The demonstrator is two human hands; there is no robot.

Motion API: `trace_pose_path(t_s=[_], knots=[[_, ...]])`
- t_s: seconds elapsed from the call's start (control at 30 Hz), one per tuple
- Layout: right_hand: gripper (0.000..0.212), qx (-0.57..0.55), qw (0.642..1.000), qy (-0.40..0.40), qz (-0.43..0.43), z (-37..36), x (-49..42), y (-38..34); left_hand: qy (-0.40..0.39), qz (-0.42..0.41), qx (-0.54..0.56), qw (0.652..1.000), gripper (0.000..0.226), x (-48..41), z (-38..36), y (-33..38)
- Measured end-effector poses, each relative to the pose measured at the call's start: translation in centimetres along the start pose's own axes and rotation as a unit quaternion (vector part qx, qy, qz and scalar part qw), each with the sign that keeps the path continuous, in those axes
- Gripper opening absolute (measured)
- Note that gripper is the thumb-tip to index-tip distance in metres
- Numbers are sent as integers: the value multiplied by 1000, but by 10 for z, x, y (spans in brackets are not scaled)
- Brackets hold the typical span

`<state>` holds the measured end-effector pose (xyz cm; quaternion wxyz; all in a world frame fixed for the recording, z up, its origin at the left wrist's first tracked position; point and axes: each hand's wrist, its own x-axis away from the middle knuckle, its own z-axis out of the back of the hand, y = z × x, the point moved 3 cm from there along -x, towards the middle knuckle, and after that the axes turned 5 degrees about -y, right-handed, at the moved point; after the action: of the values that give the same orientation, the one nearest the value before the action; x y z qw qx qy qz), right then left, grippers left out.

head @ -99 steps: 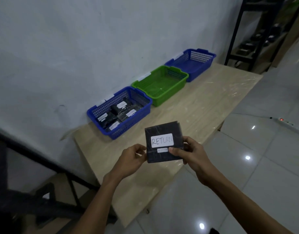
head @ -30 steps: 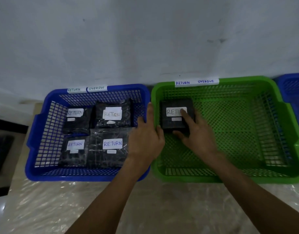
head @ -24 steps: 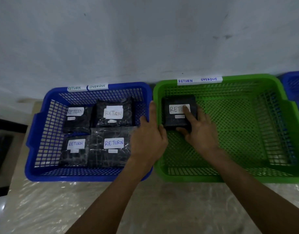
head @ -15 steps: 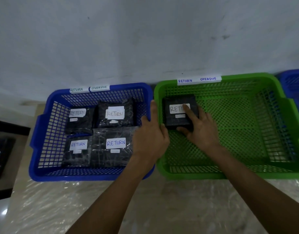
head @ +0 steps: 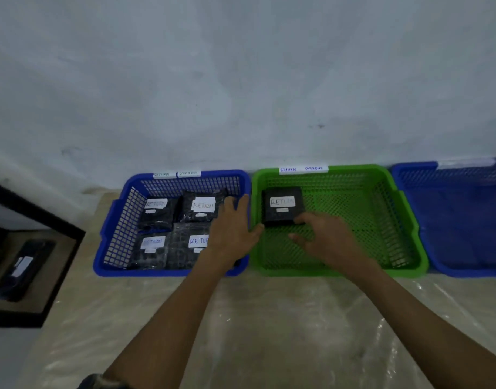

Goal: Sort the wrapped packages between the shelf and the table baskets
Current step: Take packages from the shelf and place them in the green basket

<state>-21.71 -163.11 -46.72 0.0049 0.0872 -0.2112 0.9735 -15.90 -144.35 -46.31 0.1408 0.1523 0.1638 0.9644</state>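
A black wrapped package (head: 283, 205) with a white RETURN label lies flat in the far left corner of the green basket (head: 406, 220). My right hand (head: 322, 240) hovers just in front of it, fingers spread, holding nothing. My left hand (head: 232, 231) lies open over the right rim of the left blue basket (head: 115, 228), which holds several black RETURN packages (head: 201, 207). Both baskets carry RETURN and OVERDUE tags on their far rims.
A second blue basket (head: 465, 220) stands to the right of the green one. All stand on a plastic-covered wooden table (head: 269, 332) against a grey wall. At the left, a black metal shelf (head: 58, 248) holds another dark package (head: 22, 268).
My right hand has let go of the package in the green basket and drawn back toward me. My left hand has lifted slightly off the basket rims. The view has pulled back.
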Motion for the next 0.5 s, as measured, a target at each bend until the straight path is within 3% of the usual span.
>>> trace_pose_path(t_s=[0.17, 0.33, 0.5], knots=[[40, 5, 997, -62, 37, 33, 58, -33, -38, -28, 27, 999, 57, 76, 32, 5], [40, 40, 989, -117, 84, 29, 120, -77, 4, -26, 24, 999, 72, 175, 50, 6], [39, 53, 976, -165, 130, 9, 162, -132, 24, 15, 15, 999, 68, 258, 60, -17]])
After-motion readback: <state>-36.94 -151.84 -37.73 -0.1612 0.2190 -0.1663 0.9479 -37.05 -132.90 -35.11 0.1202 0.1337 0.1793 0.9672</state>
